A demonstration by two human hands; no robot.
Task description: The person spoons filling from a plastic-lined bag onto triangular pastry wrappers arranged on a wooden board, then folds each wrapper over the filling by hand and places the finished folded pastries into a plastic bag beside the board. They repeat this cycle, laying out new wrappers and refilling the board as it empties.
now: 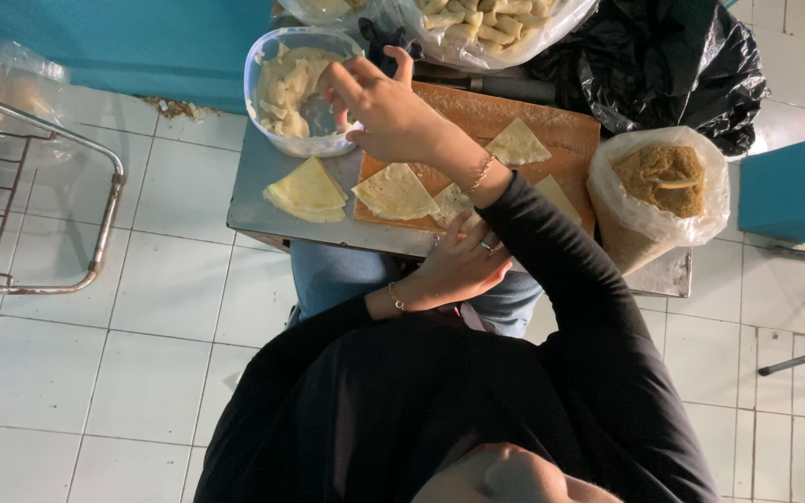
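Note:
My right hand (379, 112) reaches across to the left and hovers at the rim of a clear plastic tub (263, 65) of pale paste, fingers spread, nothing gripped in it. My left hand (463, 265) sits at the near edge of the metal table (253, 200), fingers pinching a folded pastry sheet (451, 201) on the wooden board (570, 135). Three more triangular pastry sheets lie around it: one (395, 192) on the board's left end, one (517, 144) farther back, and one (306, 189) off the board on the table.
A clear bag of brown filling (663, 177) with a spoon stands at the table's right end. Behind are a bag of rolled pastries (491, 23) and a black plastic bag (673, 61). A metal rack (39, 186) stands left on the tiled floor.

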